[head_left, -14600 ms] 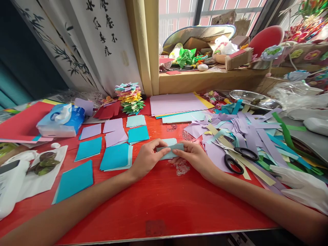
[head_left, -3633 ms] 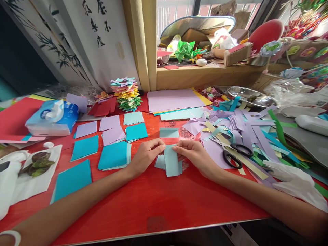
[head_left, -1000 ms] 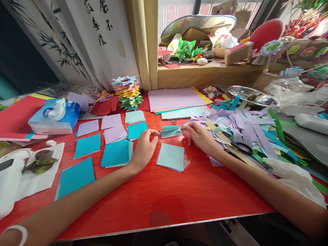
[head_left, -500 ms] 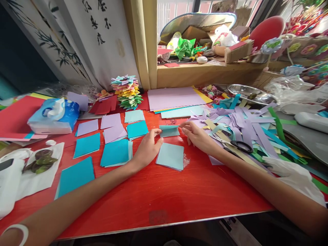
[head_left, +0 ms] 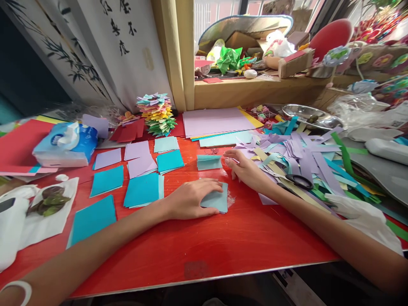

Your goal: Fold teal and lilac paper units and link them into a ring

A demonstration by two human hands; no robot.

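Observation:
My left hand (head_left: 195,198) lies over a small stack of pale blue paper squares (head_left: 219,199), its fingers spread across the top and the thumb along the near edge. Just beyond that stack sits a folded light blue paper piece (head_left: 208,162), resting by itself on the red table (head_left: 191,246). To the right of the folded piece hovers my right hand (head_left: 239,166), fingers loosely bent and apart, with nothing visible in them. Black-handled scissors (head_left: 298,182) lie among paper strips beyond my right forearm.
Teal square stacks (head_left: 142,190) and lilac squares (head_left: 138,157) lie to the left. Cut paper strips (head_left: 306,155) heap up at right beside a metal bowl (head_left: 310,114). Large lilac sheets (head_left: 216,122) and a tower of folded paper (head_left: 157,114) stand at the back.
My left hand has let go of the folded light blue paper and moved nearer, onto the pale blue stack. The right hand has stayed almost in place.

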